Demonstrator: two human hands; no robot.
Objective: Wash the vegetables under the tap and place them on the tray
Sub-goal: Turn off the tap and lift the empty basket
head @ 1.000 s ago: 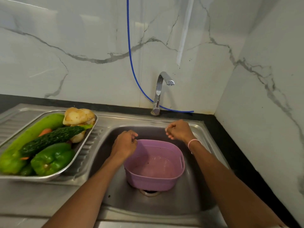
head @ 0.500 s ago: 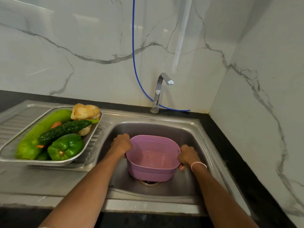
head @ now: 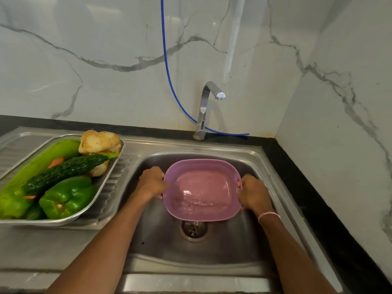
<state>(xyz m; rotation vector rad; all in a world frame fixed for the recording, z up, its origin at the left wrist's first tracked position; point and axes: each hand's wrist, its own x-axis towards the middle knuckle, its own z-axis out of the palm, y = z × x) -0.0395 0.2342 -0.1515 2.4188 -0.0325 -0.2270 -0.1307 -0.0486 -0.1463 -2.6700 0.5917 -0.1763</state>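
Steel sink [head: 222, 249], purple basin [head: 201, 193] in both hands [head: 151, 183] [head: 253, 193]

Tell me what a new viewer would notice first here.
In the middle, the left hand and the right hand grip a purple basin by its sides over the sink. To its left, a steel tray holds a green pepper and other vegetables.

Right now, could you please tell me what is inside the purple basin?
The purple basin, held by the left hand and right hand, shows only what looks like a little water, nothing else. It hides some sink floor beneath.
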